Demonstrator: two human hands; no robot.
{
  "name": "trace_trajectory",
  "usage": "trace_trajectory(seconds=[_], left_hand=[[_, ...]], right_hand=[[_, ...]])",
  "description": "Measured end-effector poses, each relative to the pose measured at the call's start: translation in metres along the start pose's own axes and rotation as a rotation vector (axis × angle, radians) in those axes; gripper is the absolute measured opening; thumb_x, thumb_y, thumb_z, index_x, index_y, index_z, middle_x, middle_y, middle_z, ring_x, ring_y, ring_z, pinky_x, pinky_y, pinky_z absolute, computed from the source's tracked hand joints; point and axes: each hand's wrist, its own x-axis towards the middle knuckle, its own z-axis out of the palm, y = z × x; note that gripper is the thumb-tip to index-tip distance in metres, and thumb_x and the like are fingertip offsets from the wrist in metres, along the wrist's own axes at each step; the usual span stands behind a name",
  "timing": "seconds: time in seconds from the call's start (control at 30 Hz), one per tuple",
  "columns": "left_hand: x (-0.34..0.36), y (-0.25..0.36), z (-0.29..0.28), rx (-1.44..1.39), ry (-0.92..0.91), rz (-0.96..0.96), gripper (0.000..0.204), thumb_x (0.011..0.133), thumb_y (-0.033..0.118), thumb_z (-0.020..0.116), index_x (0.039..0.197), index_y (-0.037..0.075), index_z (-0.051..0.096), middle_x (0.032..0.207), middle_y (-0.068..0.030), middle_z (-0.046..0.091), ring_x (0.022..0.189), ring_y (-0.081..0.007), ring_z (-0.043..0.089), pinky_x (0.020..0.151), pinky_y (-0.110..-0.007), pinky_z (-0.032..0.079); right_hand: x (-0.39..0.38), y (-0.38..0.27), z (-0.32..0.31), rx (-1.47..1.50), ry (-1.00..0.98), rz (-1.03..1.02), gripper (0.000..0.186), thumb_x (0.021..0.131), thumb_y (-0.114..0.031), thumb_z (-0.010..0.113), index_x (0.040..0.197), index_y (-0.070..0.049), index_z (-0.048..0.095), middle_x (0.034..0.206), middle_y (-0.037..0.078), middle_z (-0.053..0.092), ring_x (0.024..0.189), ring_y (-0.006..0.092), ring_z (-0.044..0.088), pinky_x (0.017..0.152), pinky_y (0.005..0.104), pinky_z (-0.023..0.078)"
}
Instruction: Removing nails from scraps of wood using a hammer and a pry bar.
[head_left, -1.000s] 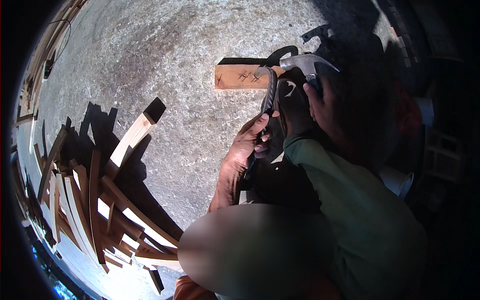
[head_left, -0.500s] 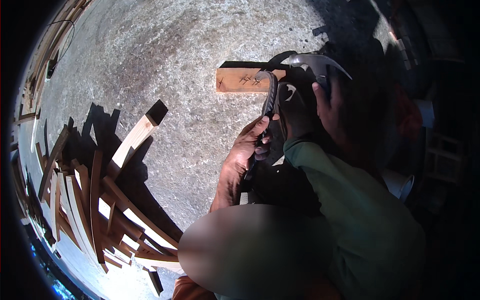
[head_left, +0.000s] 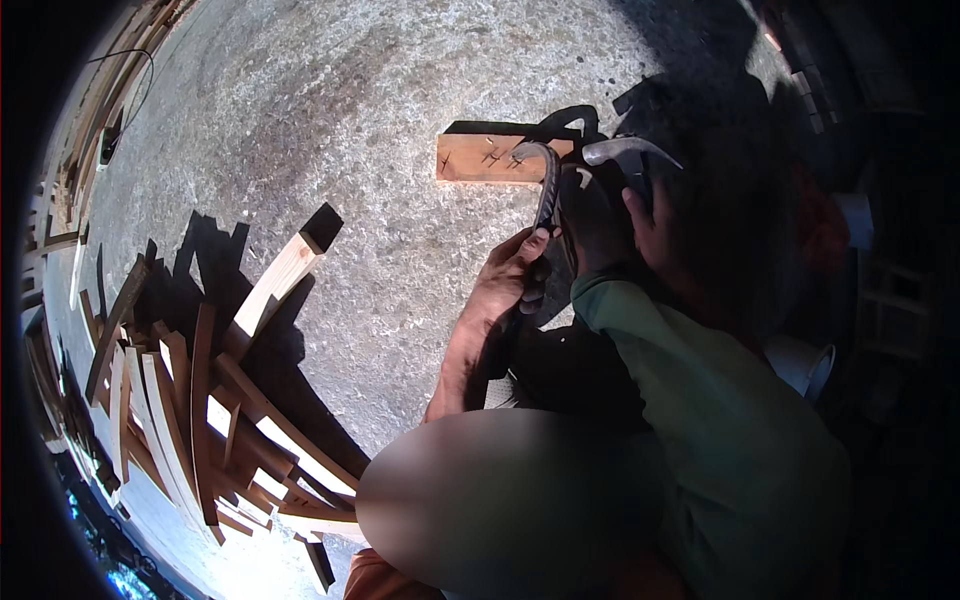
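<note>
My left hand [head_left: 507,280] is closed around a dark pry bar [head_left: 548,195] with a ribbed, hooked end. That hook rests over a short wooden block [head_left: 465,160] with dark pencil-like marks on its face. A claw hammer [head_left: 635,152] is in my right hand [head_left: 652,222], its metal head just right of the bar's bend and apart from it. Deep shadow hides most of the handle and part of my right hand. A dark shoe [head_left: 590,205] is at the block's right end, below a green trouser leg [head_left: 680,370]; the contact is hard to see.
A heap of wooden offcuts [head_left: 190,400] lies on the left, one pale piece [head_left: 275,290] sticking out toward the middle. Long boards [head_left: 100,140] line the far left edge. White buckets [head_left: 805,365] stand in shadow on the right. Rough concrete [head_left: 350,130] forms the floor.
The hammer head has come lower, nearer to the pry bar, and my right hand has shifted with it. My left hand keeps its grip on the bar. The view has shifted slightly.
</note>
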Motion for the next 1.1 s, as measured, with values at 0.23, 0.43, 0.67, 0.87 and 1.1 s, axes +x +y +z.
trace_trajectory(seconds=[0.23,0.43,0.67,0.87,1.1], left_hand=[[0.031,-0.043,0.006,0.298,0.118,0.306,0.032,0.097,0.032,0.062,0.102,0.0,0.063,0.067,-0.0043,0.06,0.059,-0.0154,0.058,0.054,-0.033,0.045],[0.031,-0.031,0.025,0.423,0.154,0.321,0.03,0.098,0.032,0.061,0.107,0.004,0.064,0.06,0.0044,0.049,0.046,-0.0022,0.04,0.04,-0.024,0.029],[-0.006,0.014,0.029,0.228,0.082,0.184,0.031,0.098,0.03,0.062,0.117,0.006,0.059,0.062,0.0089,0.041,0.047,-0.0007,0.035,0.042,-0.021,0.026],[-0.026,0.023,-0.02,0.04,0.34,0.267,0.015,0.099,0.024,0.061,0.107,0.013,0.056,0.061,0.0102,0.038,0.043,0.0002,0.031,0.037,-0.02,0.022],[-0.09,-0.006,-0.083,-0.048,0.646,0.328,0.021,0.099,0.025,0.061,0.111,0.009,0.056,0.065,0.0045,0.044,0.042,-0.0014,0.035,0.035,-0.02,0.024]], right_hand=[[-0.026,0.059,0.024,0.068,0.063,0.099,0.053,0.098,-0.033,0.059,0.135,0.003,0.049,0.117,0.028,0.063,0.112,0.0403,0.061,0.098,0.0433,0.045],[-0.044,0.134,0.038,0.079,0.106,0.149,0.052,0.097,-0.033,0.06,0.131,0.005,0.052,0.121,0.028,0.061,0.114,0.0408,0.06,0.1,0.0442,0.044],[-0.001,0.055,-0.012,-0.289,0.15,-0.021,0.024,0.091,-0.022,0.068,0.097,0.0,0.061,0.097,0.021,0.064,0.092,0.0415,0.062,0.079,0.0461,0.051],[0.077,-0.026,0.062,0.102,0.01,-0.443,0.017,0.087,-0.012,0.069,0.099,0.0,0.067,0.089,0.015,0.066,0.091,0.0325,0.064,0.078,0.0377,0.052],[0.043,-0.065,0.111,-0.061,-0.243,-0.846,0.03,0.085,-0.024,0.071,0.11,-0.006,0.068,0.122,0.011,0.062,0.117,0.029,0.057,0.098,0.0421,0.045]])
